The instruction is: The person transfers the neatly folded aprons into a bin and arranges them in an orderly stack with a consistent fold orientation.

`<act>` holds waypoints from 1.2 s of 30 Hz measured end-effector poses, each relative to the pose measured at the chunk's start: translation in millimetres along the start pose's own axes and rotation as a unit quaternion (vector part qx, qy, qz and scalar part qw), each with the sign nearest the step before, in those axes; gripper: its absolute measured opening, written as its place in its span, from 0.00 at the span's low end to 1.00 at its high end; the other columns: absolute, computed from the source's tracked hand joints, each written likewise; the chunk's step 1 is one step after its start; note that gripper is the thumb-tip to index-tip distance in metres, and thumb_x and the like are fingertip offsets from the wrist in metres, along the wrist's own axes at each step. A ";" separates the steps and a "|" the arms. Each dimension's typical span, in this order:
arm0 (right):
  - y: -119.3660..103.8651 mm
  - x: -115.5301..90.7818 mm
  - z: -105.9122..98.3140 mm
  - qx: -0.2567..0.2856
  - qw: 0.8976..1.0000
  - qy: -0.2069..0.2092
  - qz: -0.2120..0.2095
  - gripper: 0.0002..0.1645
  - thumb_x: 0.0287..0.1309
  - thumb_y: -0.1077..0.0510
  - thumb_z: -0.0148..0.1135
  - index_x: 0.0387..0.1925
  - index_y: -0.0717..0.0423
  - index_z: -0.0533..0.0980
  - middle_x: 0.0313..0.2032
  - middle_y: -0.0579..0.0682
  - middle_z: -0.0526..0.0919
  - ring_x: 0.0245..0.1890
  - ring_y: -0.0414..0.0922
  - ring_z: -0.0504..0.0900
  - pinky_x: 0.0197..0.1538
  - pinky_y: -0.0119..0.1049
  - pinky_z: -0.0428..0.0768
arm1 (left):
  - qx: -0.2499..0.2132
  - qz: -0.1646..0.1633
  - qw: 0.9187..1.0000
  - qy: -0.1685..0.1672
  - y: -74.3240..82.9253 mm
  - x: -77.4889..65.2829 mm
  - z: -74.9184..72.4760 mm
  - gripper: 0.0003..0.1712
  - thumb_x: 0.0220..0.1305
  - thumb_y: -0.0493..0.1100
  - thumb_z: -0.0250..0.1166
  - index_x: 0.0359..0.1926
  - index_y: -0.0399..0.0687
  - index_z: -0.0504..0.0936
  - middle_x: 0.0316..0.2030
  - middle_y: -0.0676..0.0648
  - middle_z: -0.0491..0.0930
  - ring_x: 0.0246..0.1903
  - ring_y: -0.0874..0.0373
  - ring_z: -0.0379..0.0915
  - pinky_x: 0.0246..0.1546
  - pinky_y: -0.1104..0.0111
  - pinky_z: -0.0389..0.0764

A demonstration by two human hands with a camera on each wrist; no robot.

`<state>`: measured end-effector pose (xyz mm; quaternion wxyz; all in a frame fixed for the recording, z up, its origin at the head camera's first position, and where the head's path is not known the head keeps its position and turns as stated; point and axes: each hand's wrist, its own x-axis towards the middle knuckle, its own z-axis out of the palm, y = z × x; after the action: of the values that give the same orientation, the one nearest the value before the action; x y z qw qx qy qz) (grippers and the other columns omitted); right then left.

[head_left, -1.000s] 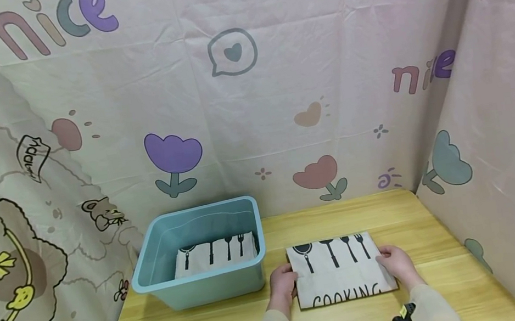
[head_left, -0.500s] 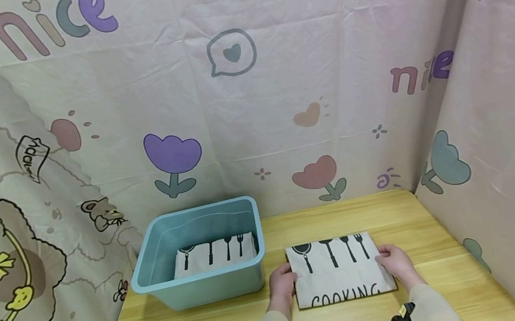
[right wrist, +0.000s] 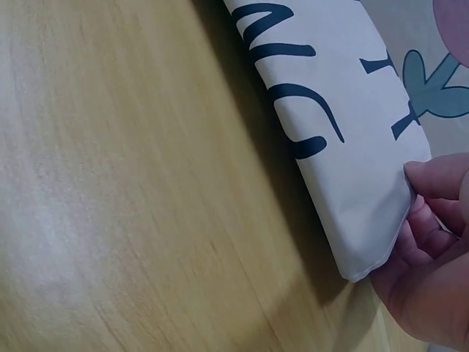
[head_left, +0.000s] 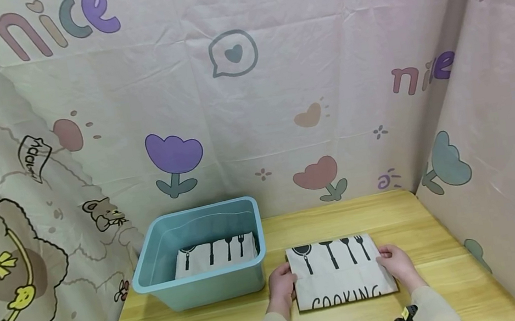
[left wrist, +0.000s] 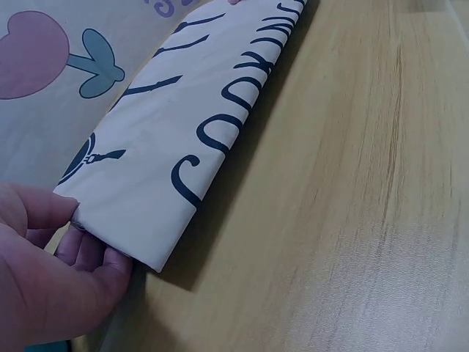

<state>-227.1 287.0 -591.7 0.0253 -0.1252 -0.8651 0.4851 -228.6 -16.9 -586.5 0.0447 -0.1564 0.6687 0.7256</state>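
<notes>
A folded white cloth (head_left: 342, 271), printed with dark kitchen utensils and the word COOKING, is stretched flat between my two hands. My left hand (head_left: 282, 285) pinches its left edge, thumb on top and fingers curled beneath, as the left wrist view shows at the cloth's corner (left wrist: 139, 227). On the opposite side my right hand (head_left: 398, 264) grips the right edge the same way; in the right wrist view the thumb (right wrist: 432, 176) presses the upper face. The cloth's front edge casts a shadow on the table in both wrist views.
To the left stands a blue plastic bin (head_left: 207, 289); inside lies another folded cloth (head_left: 217, 256) with a similar utensil print. Both rest on a light wooden table (head_left: 346, 216). Printed curtains (head_left: 249, 106) hang behind and at both sides.
</notes>
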 end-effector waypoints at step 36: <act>-5.0 -1.1 -16.9 0.198 0.977 -0.067 0.039 0.24 0.63 0.71 0.55 0.58 0.77 0.62 0.49 0.64 0.78 0.39 0.40 0.78 0.41 0.31 0.80 | -0.016 0.013 1.000 -0.011 15.8 -4.0 -5.7 0.31 0.56 0.24 0.58 0.63 0.34 0.75 0.56 0.35 0.78 0.28 0.60 0.76 0.19 0.73 0.70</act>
<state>-224.2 298.3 -578.5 -0.0275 -0.1179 -0.7461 0.6547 -228.1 -23.6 -570.6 0.0401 -0.1403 0.6587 0.7381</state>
